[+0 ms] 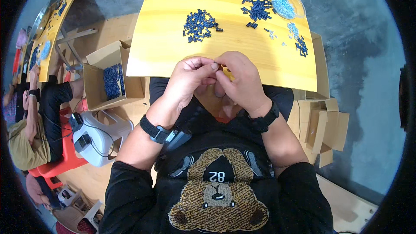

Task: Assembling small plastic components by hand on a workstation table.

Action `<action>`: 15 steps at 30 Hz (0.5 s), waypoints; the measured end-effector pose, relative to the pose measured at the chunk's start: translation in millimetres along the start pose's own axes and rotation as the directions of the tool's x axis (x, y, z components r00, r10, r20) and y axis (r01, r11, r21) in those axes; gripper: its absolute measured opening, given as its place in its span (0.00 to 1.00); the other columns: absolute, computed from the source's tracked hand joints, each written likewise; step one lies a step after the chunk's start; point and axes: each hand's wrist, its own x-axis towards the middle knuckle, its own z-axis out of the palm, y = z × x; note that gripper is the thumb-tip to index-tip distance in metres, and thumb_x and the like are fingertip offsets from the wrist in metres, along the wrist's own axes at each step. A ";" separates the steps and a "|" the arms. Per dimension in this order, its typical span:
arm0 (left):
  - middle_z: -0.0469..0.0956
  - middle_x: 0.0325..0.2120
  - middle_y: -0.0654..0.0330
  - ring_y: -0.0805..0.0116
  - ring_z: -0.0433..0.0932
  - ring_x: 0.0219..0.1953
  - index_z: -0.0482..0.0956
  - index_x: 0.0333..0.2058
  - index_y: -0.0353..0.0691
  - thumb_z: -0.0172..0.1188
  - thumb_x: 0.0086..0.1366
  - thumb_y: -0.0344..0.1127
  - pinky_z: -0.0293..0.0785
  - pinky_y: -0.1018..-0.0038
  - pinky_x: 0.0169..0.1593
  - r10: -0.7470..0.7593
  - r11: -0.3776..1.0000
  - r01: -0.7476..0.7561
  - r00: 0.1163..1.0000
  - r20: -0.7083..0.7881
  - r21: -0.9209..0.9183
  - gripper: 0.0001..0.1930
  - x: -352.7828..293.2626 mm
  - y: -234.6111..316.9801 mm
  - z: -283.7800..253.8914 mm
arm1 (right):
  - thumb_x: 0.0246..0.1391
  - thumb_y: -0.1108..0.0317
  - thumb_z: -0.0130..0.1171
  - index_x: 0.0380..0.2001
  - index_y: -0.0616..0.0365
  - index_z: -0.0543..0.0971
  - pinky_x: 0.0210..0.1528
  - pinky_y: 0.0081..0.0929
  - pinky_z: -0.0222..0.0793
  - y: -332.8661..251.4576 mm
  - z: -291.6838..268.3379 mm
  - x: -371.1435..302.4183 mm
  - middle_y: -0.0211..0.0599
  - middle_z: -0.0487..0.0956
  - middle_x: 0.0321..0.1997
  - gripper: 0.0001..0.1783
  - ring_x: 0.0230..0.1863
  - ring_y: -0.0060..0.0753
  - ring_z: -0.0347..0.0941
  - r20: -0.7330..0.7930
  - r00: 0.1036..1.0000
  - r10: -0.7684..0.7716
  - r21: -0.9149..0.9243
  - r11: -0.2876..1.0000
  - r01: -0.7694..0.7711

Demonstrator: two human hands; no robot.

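Observation:
My left hand (188, 78) and my right hand (241, 79) meet at the near edge of the yellow table (160, 47). Both are closed, thumbs and forefingers pinching a small dark piece (220, 67) between them. Fingers hide most of it, so its exact shape does not show. Beyond my left hand lies a heap of small black cylindrical parts (198, 26). Farther right is a second black heap (258, 8), beside a clear round dish (299, 14) of tiny light-blue pieces (282, 6). Nearer on the right sit loose light-blue pieces (293, 29) and several black parts (301, 47).
Left of the table stands an open cardboard box (96, 82) holding dark blue parts. A white stool (97, 134) with cables and small black devices is nearby. Another person (30, 143) sits at a second table at far left. More cardboard boxes (327, 125) stand at right.

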 end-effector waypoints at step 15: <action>0.79 0.30 0.60 0.75 0.78 0.30 0.76 0.35 0.36 0.55 0.63 0.31 0.75 0.80 0.35 0.192 0.981 -0.187 0.974 -0.116 0.059 0.06 3.9 11.5 -20.6 | 0.44 0.70 0.61 0.33 0.60 0.77 0.32 0.29 0.71 16.0 -5.4 36.0 0.40 0.77 0.31 0.10 0.31 0.34 0.75 0.168 0.970 0.175 0.213 0.954 -0.209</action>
